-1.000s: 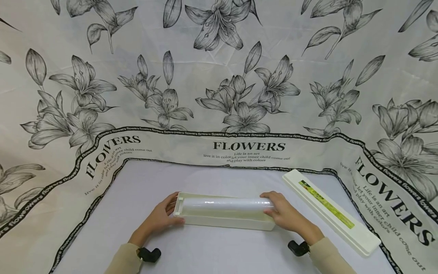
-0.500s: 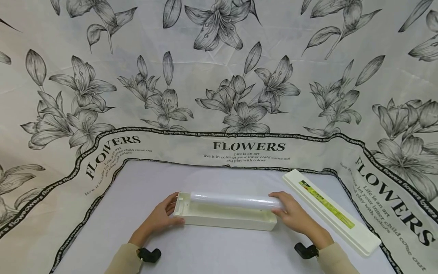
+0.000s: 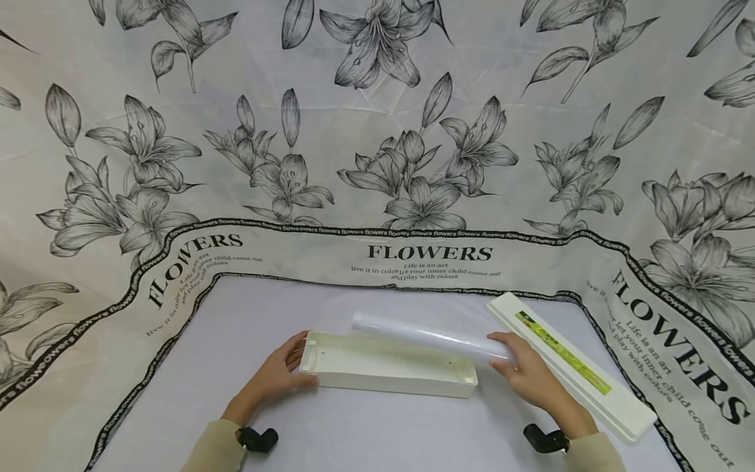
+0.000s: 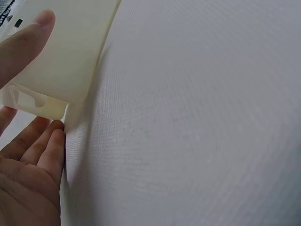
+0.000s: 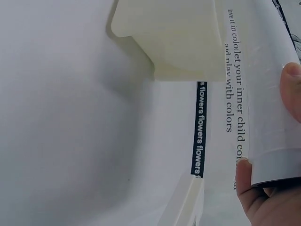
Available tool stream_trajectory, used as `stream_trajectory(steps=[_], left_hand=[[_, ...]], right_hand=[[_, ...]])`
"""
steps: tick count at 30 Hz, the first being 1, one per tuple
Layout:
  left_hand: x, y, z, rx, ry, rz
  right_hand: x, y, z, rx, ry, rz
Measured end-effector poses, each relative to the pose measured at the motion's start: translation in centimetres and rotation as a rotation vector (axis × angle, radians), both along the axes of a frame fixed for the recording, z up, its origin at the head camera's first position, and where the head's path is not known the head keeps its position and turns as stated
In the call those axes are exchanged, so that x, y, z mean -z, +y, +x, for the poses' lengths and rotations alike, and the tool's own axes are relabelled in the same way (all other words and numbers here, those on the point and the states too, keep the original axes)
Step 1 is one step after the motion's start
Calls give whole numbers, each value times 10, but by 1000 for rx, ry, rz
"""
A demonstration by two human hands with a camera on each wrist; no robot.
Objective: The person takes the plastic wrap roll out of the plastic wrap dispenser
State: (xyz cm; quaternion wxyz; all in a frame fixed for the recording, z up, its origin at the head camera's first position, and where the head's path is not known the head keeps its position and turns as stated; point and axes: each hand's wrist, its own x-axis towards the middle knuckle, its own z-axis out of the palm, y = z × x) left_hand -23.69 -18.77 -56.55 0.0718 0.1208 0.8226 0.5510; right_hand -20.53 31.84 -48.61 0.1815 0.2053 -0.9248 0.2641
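Observation:
My right hand (image 3: 527,373) grips the right end of a clear, shiny roll of plastic wrap (image 3: 425,333). The roll slants above the back of a long off-white box (image 3: 389,385), its far end up and to the left. Inside, the box shows a bare floor. At its left end my left hand (image 3: 276,372) holds it, thumb on the front wall and fingers at the end and back. The left wrist view shows that thumb against the box wall (image 4: 70,66). In the right wrist view, thumb and fingers wrap the roll (image 5: 268,127) beside the box end (image 5: 188,52).
A long white lid (image 3: 625,419) with a yellow-green label lies slanted at the right, close by my right hand. White cloth (image 3: 354,432) covers the table. A flower-printed cloth (image 3: 430,262) rises behind and along both sides.
My right hand has lifted the roll of plastic wrap out of the box, moving it right and tilting its left end away. My left hand and the box stay in place.

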Motion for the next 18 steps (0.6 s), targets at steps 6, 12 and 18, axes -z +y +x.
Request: stream_trajectory(steps=[6, 12, 18], left_hand=[[-1, 0, 1, 9, 4, 9], [-1, 0, 0, 11, -7, 22], [-1, 0, 2, 12, -17, 34]], right_hand=[[9, 11, 5, 25, 15, -64], [12, 24, 12, 114, -87, -114], [16, 33, 17, 191, -114, -124]])
